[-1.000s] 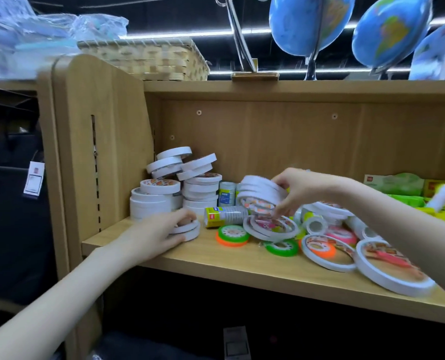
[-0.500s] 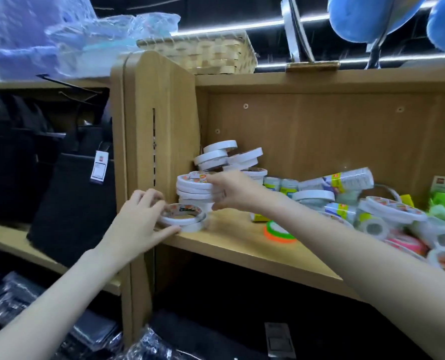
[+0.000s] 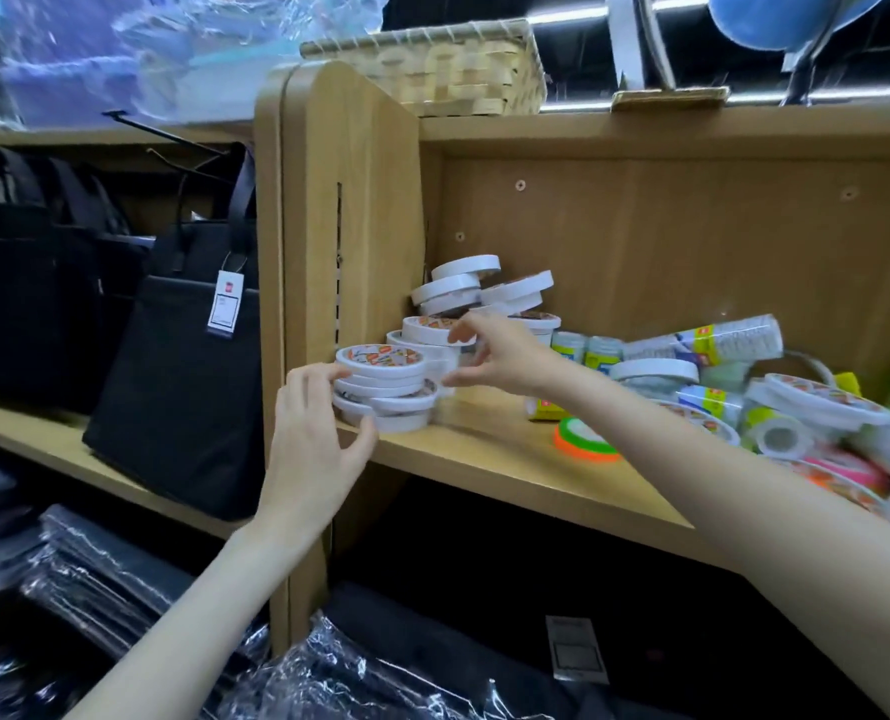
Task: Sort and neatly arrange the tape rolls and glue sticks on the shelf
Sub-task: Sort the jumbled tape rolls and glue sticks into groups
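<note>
Stacks of white tape rolls fill the shelf's point(image 3: 510, 470) left corner. My left hand point(image 3: 318, 439) grips the front stack of tape rolls point(image 3: 380, 381) at the shelf edge, fingers on its left side and thumb at its base. My right hand point(image 3: 505, 356) holds the stack behind it point(image 3: 427, 330) between fingertips and thumb. Taller, leaning stacks point(image 3: 484, 288) stand at the back. Glue sticks point(image 3: 723, 343) lie to the right beside a jumbled pile of tape rolls point(image 3: 822, 405). A green and orange tape roll point(image 3: 583, 441) lies flat mid-shelf.
The shelf's upright side panel point(image 3: 349, 226) stands just left of the stacks. A black bag point(image 3: 183, 387) with a tag sits on the neighbouring shelf. A woven basket point(image 3: 432, 70) rests on top. Wrapped dark goods lie below.
My right hand moved from the pile on the right to the left stacks. The front pile under my left hand grew from a roll or two into a stack. The view swung left.
</note>
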Available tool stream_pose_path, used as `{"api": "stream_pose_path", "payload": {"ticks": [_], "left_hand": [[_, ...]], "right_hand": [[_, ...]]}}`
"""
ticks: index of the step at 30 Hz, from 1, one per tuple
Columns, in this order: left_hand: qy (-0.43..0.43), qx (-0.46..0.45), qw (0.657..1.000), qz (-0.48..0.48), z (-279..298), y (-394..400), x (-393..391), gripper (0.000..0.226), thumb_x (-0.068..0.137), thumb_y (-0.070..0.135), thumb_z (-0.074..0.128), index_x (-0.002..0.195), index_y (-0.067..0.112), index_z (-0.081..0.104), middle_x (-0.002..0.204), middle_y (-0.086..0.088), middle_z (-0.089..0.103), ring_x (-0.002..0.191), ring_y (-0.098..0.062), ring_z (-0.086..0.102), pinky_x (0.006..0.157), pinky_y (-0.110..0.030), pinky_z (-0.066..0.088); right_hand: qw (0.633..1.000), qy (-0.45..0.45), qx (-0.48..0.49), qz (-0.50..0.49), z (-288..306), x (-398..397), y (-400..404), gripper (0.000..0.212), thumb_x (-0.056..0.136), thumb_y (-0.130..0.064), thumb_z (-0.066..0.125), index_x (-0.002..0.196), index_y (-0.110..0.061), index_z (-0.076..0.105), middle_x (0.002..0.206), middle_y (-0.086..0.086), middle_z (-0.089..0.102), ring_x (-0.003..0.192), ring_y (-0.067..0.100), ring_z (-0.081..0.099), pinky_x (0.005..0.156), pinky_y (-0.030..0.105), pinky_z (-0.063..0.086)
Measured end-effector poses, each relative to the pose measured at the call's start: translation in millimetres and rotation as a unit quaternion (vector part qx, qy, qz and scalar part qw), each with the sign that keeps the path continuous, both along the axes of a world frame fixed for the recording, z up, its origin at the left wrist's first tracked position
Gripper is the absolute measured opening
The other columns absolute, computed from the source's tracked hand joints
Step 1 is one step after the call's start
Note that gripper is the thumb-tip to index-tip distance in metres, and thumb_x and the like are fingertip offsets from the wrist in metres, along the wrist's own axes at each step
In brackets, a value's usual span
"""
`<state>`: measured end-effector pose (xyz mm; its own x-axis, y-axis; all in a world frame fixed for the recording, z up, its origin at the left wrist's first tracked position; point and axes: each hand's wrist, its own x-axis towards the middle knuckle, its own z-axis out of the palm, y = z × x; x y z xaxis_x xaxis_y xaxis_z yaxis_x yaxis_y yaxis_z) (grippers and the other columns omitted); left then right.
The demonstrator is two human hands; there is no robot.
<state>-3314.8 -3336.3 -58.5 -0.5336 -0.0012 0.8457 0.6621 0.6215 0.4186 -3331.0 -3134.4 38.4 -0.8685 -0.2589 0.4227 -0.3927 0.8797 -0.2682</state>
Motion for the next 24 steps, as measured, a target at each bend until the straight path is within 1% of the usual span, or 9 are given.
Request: {"api": "stream_pose_path", "payload": {"ticks": [2, 3, 5, 8, 11, 13, 17, 20, 24], "left_hand": [[0.016, -0.007, 1.000, -0.018, 4, 9, 5, 0.032, 0.081, 0.004, 0.063, 0.111, 0.005, 0.051, 0.108, -0.006, 0.048, 0.101, -0.010, 0.042, 0.084, -0.010, 0.035], [0.025, -0.014, 0.999, -0.033, 6, 16, 7, 0.030, 0.080, 0.001, 0.061, 0.108, 0.005, 0.052, 0.106, -0.006, 0.049, 0.100, -0.008, 0.041, 0.085, -0.006, 0.033], [0.038, -0.036, 0.997, -0.061, 12, 32, 8, 0.028, 0.078, -0.004, 0.060, 0.103, 0.005, 0.053, 0.103, -0.007, 0.049, 0.099, -0.011, 0.042, 0.091, -0.009, 0.029], [0.032, -0.090, 0.991, -0.088, 20, 60, 7, 0.025, 0.078, -0.001, 0.057, 0.102, 0.006, 0.054, 0.100, -0.007, 0.050, 0.096, -0.020, 0.048, 0.085, -0.019, 0.031], [-0.016, -0.133, 0.983, -0.128, 23, 81, 4, 0.026, 0.083, 0.006, 0.055, 0.109, 0.010, 0.052, 0.105, -0.001, 0.045, 0.102, -0.017, 0.046, 0.084, -0.019, 0.032], [-0.035, -0.147, 0.979, -0.137, 22, 89, 0, 0.027, 0.084, 0.009, 0.055, 0.110, 0.012, 0.051, 0.106, 0.001, 0.044, 0.104, -0.017, 0.046, 0.088, -0.025, 0.036], [-0.068, -0.154, 0.975, -0.147, 23, 102, -12, 0.029, 0.083, 0.009, 0.056, 0.111, 0.012, 0.050, 0.105, 0.003, 0.042, 0.104, -0.019, 0.049, 0.089, -0.025, 0.036], [-0.115, -0.198, 0.962, -0.148, 27, 112, -21, 0.032, 0.086, 0.018, 0.056, 0.116, 0.015, 0.047, 0.113, 0.000, 0.045, 0.109, -0.018, 0.048, 0.092, -0.027, 0.037], [-0.170, -0.245, 0.940, -0.166, 31, 119, -26, 0.036, 0.088, 0.029, 0.056, 0.121, 0.021, 0.044, 0.122, 0.003, 0.045, 0.114, -0.012, 0.046, 0.096, -0.026, 0.038]], "right_hand": [[0.999, -0.001, 0.005, -0.039, 9, 11, 27, 0.032, 0.081, -0.027, 0.071, 0.106, -0.014, 0.056, 0.114, 0.003, 0.057, 0.086, 0.013, 0.051, 0.060, 0.013, 0.036], [0.997, -0.010, 0.026, -0.067, 14, 17, 42, 0.027, 0.083, -0.025, 0.069, 0.106, -0.014, 0.059, 0.113, 0.002, 0.060, 0.088, 0.013, 0.053, 0.061, 0.015, 0.037], [0.987, -0.048, 0.097, -0.119, 22, 26, 70, 0.025, 0.086, -0.022, 0.063, 0.109, -0.013, 0.061, 0.115, 0.003, 0.061, 0.098, 0.017, 0.056, 0.074, 0.020, 0.038], [0.958, -0.144, 0.191, -0.160, 21, 28, 100, 0.038, 0.090, -0.020, 0.058, 0.127, -0.016, 0.051, 0.130, 0.003, 0.054, 0.116, 0.021, 0.052, 0.090, 0.026, 0.039], [0.946, -0.199, 0.199, -0.160, 11, 20, 112, 0.052, 0.088, -0.021, 0.061, 0.136, -0.021, 0.041, 0.135, 0.004, 0.047, 0.115, 0.022, 0.051, 0.093, 0.031, 0.043], [0.961, -0.183, 0.157, -0.138, 8, 15, 115, 0.048, 0.085, -0.022, 0.063, 0.130, -0.022, 0.044, 0.125, 0.002, 0.049, 0.107, 0.021, 0.052, 0.085, 0.030, 0.047], [0.993, -0.044, -0.067, -0.082, 21, 12, 123, 0.033, 0.080, -0.022, 0.070, 0.107, -0.029, 0.052, 0.111, 0.005, 0.052, 0.096, 0.018, 0.049, 0.083, 0.031, 0.044], [0.991, 0.033, -0.034, -0.122, 37, 11, 130, 0.043, 0.081, -0.016, 0.070, 0.119, -0.015, 0.050, 0.112, 0.003, 0.049, 0.093, 0.015, 0.045, 0.079, 0.024, 0.038], [0.989, 0.005, -0.012, -0.146, 41, 1, 132, 0.045, 0.083, -0.024, 0.068, 0.121, -0.013, 0.045, 0.116, 0.005, 0.052, 0.097, 0.017, 0.048, 0.079, 0.026, 0.039]]}}
